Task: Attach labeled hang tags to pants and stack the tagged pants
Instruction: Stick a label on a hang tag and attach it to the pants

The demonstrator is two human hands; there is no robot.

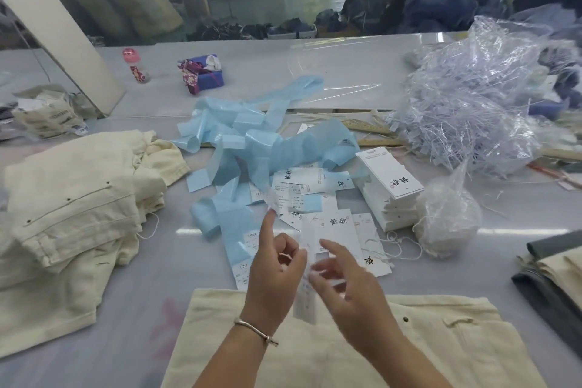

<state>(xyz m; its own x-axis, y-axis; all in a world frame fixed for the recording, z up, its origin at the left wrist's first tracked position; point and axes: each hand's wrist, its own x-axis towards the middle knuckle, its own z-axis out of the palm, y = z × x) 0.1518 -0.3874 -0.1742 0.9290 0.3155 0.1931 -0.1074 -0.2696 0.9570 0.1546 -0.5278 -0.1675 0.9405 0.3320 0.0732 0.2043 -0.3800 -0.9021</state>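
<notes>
A cream pair of pants (425,353) lies flat at the table's near edge. Above it my left hand (274,274) pinches a blurred white hang tag (305,299) that hangs downward, and a small white sticker (272,200) clings to its raised forefinger. My right hand (349,287) hovers just right of the tag with spread, slightly curled fingers touching its edge. Loose white hang tags (333,227) lie just beyond my hands. A stack of white tags (390,186) stands to the right. A pile of cream pants (72,198) sits on the left.
Crumpled light-blue label backing strips (239,142) cover the table's middle. A clear bag of plastic tag fasteners (472,98) fills the right, with a bagged ball of white string (447,217) in front. Folded grey and cream pants (554,271) lie at the right edge. A pink-capped bottle (135,64) stands far left.
</notes>
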